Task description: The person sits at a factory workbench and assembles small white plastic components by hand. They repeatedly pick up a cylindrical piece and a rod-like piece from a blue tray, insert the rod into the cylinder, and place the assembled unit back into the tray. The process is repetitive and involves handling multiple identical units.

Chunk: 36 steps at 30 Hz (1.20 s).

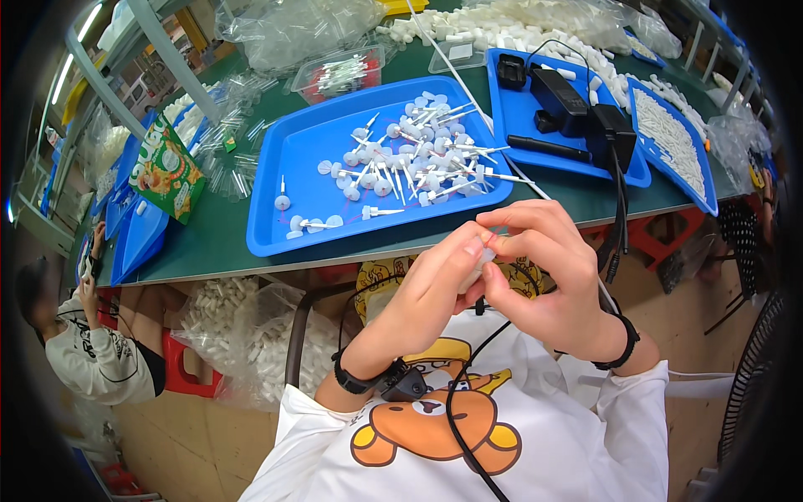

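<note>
In front of my chest, my left hand (428, 280) and my right hand (548, 272) meet with fingertips closed on a small translucent white part (487, 256). A hint of red, perhaps a thread, shows by the right index fingertip. Fingers cover most of the part, so its full shape is hidden. Just beyond my hands lies a blue tray (266, 192) on the table. Inside it is a loose heap of white sticks with round translucent discs (418, 151), some with thin red threads.
A second blue tray (527, 157) holds black power adapters (560, 100) and cables. White pieces fill another tray (673, 142) at right. A clear box (339, 74), a green snack bag (166, 167) and a white cable cross the table's back and left. Another person (100, 343) sits at far left.
</note>
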{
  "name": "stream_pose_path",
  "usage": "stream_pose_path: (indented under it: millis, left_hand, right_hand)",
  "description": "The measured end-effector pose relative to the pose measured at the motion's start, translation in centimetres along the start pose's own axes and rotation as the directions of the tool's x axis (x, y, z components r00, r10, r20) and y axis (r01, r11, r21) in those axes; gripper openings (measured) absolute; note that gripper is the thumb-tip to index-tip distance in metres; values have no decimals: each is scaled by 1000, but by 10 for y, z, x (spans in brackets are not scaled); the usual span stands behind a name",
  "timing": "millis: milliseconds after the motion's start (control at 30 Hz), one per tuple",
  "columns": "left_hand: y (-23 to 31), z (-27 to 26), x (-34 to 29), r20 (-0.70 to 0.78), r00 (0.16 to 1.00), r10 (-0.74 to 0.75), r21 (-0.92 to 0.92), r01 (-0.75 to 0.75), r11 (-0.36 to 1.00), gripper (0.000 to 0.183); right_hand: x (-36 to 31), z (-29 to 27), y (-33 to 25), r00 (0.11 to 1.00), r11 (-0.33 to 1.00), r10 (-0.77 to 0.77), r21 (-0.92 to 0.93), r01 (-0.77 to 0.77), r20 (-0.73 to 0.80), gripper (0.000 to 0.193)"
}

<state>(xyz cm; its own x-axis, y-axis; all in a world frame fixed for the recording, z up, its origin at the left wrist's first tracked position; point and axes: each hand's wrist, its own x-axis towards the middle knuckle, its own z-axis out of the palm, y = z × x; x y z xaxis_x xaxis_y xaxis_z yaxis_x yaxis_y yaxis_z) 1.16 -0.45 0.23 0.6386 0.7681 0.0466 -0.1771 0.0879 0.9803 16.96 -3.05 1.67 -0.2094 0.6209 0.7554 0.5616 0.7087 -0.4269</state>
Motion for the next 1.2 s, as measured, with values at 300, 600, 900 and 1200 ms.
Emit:
stream_pose_path:
  millis: [300,600,900,1200]
  left_hand:
    - [-2,-4,0,20,999,27,-64,-26,998,33]
    - [-1,-6,5,23,999,-24,-145,27,989,33]
    - [-6,-8,8,9,1000,10,-179,-8,984,31]
    - [-16,-8,12,-31,999,38,-329,-46,943,30]
  right_hand:
    - [-2,0,-3,999,999,-29,-26,30,40,23]
    - [-6,11,1,999,998,-53,16,53,3,33]
    - [-10,17,5,998,998,-67,5,67,14,37]
    - [-11,24,4,999,998,-43,49,43,1,45]
